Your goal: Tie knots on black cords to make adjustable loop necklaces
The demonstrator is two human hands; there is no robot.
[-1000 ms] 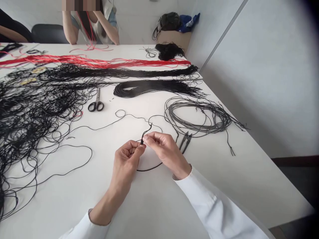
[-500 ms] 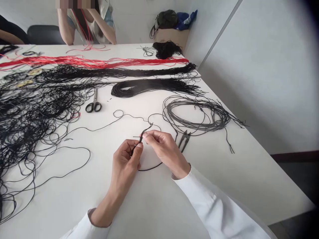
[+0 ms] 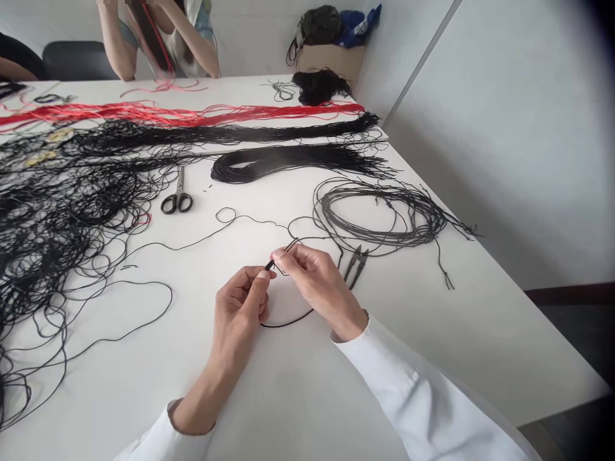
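Observation:
A black braided cord (image 3: 288, 324) curves over the white table between my two hands. My left hand (image 3: 244, 301) pinches a thick, knotted stretch of it between thumb and fingers. Just to the right, the fingertips of my right hand (image 3: 312, 272) close on the same cord near the knotted part, almost meeting the left fingers. Cord ends stick out beyond my right fingertips, and a thin black strand runs from there to the left. Beside my right hand lie dark thread snips (image 3: 356, 266), partly crossed by a cord. The parts under my fingers are hidden.
Black-handled scissors (image 3: 177, 200) lie left of centre. A coil of black cord (image 3: 384, 218) rests at the right, a looped black bundle (image 3: 288, 161) behind it. Tangled black cord (image 3: 62, 218) covers the left side. Red cords (image 3: 192, 115) stretch across the back, where a person sits.
My right fingers have come down and in toward the knotted part, and the short strand end that poked out leftward no longer shows. My left hand still pinches the cord. The view has shifted slightly.

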